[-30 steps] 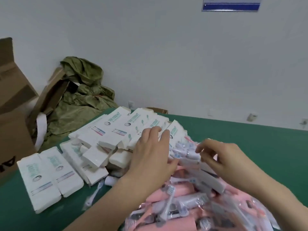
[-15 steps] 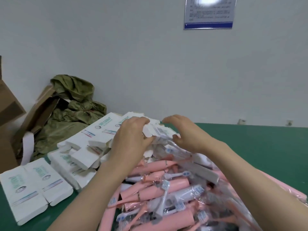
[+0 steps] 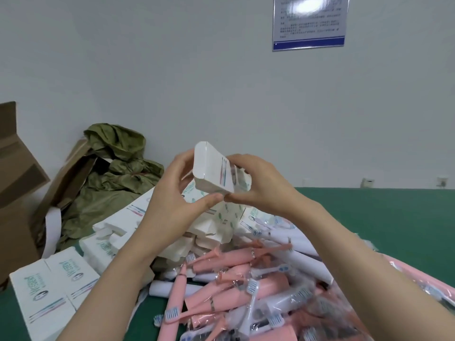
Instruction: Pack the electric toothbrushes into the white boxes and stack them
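Green table (image 3: pixel 394 217) beneath toothbrushes (image 3: pixel 234 267), boxes (image 3: pixel 56 286), olive cloth (image 3: pixel 115 173)

Soft, even indoor light fills the scene, fairly bright, and the shadows are faint and soft-edged. A white glare patch washes out the top of the wall notice (image 3: pixel 309 33), whose print is unreadable. The raised white box (image 3: pixel 211 168) is nearly blown out. The toothbrushes (image 3: pixel 246 279) smear into blur toward the lower right, and the wide lens stretches the frame edges.

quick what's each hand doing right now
Left hand: grips the raised white box.
Right hand: grips the same white box from the other side.
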### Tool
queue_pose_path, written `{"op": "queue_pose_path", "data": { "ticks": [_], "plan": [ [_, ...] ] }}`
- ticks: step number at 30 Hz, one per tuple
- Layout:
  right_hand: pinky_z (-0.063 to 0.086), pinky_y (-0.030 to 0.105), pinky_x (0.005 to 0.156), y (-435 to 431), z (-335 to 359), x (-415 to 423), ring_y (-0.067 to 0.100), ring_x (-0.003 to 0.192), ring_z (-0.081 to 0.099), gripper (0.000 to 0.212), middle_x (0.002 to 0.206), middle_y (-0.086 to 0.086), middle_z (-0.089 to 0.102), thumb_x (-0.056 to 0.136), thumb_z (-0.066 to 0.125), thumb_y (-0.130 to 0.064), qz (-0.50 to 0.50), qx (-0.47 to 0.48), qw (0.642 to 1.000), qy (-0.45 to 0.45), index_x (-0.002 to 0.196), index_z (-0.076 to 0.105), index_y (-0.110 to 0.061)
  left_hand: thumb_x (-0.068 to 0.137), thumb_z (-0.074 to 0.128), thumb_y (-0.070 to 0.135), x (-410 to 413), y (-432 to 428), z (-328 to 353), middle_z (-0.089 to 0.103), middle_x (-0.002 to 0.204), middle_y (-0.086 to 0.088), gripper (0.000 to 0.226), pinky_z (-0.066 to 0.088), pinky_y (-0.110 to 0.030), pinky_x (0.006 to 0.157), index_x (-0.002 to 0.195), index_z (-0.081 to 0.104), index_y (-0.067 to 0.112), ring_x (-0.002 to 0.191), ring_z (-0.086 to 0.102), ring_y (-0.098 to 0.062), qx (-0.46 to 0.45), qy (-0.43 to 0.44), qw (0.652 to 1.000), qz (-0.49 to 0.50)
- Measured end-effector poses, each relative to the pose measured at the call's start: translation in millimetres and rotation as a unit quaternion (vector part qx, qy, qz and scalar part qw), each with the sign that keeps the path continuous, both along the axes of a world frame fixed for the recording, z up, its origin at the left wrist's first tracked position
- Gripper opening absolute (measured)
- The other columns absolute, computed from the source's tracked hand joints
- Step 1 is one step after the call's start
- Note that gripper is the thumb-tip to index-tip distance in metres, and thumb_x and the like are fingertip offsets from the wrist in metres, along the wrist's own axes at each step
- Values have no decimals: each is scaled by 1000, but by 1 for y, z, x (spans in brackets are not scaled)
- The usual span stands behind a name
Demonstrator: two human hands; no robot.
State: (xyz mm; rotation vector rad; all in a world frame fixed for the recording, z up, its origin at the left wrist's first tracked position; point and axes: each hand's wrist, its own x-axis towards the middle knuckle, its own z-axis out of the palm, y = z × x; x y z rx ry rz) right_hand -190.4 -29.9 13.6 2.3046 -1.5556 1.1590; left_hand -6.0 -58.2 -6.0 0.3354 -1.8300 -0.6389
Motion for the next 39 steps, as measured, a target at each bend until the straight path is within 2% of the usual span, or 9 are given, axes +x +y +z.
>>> {"op": "queue_pose_path", "data": {
  "ticks": [8, 12, 16, 18, 21, 26, 32, 36, 39],
  "plan": [
    [46, 24, 98, 13, 8, 17, 3, 110, 56, 54, 116, -10, 63, 77, 74, -12, 116, 10, 977, -177, 125, 55, -22, 80, 64, 27, -24, 8, 20, 60, 102, 18, 45, 53, -25, 74, 118, 48, 45, 93, 63, -12, -19, 121, 987, -104],
    [46, 22, 95, 23, 12, 13, 8, 113, 57, 53, 111, -5, 65, 73, 48, 16, 221, 39, 933, -282, 118, 57, -12, 80, 66, 22, -44, 17, 37, 55, 99, 11, 44, 49, -24, 75, 115, 47, 40, 84, 58, -10, -68, 136, 981, -120],
    [55, 24, 71, 43, 21, 2, 13, 86, 67, 32, 89, -2, 72, 79, 45, -9, 284, -3, 840, -462, 96, 70, -18, 70, 79, 25, -69, 23, 31, 52, 112, -2, 56, 50, -38, 87, 106, 47, 52, 98, 57, -18, -72, 79, 993, -46],
    [53, 21, 66, 52, 21, 0, 12, 87, 68, 31, 97, -2, 72, 94, 39, -24, 276, -27, 805, -524, 106, 67, -16, 67, 83, 18, -84, 26, 24, 48, 110, 0, 62, 48, -26, 86, 103, 46, 53, 98, 56, -10, -74, 64, 995, -7],
    [49, 13, 73, 61, 15, -2, 4, 98, 65, 26, 105, -8, 71, 100, 40, -21, 168, -91, 861, -471, 114, 63, -21, 66, 80, 28, -97, 32, 21, 44, 103, 13, 57, 40, -6, 76, 105, 46, 53, 90, 52, 1, -65, 35, 997, 6],
    [41, 4, 66, 63, 1, -12, -10, 75, 57, 32, 104, -10, 64, 102, 36, -14, 83, -126, 899, -411, 126, 56, -15, 77, 63, 31, -102, 38, 16, 47, 109, 8, 33, 38, -5, 76, 106, 51, 40, 98, 50, 0, -41, 1, 998, -38],
    [46, 16, 90, 61, -11, -4, -3, 108, 59, 40, 114, -22, 64, 92, 36, -30, 45, -127, 922, -363, 128, 54, -32, 70, 54, 38, -108, 46, 13, 50, 97, 11, 24, 40, -12, 73, 94, 49, 40, 85, 51, 2, -23, 71, 997, 0],
    [50, 40, 93, 63, -13, -8, 9, 100, 63, 42, 99, -20, 65, 90, 36, -29, 1, -138, 923, -360, 126, 57, -26, 67, 75, 17, -100, 37, 10, 51, 103, 19, 62, 47, -17, 81, 114, 45, 43, 101, 53, -1, 13, -13, 998, -52],
    [43, 37, 102, 63, -15, -9, 8, 118, 54, 47, 126, -10, 60, 91, 34, -29, -25, -147, 936, -320, 132, 54, -19, 65, 81, 10, -96, 35, 10, 57, 106, 13, 61, 47, -21, 83, 108, 49, 38, 100, 55, -3, -3, -31, 999, -15]
  ]
}}
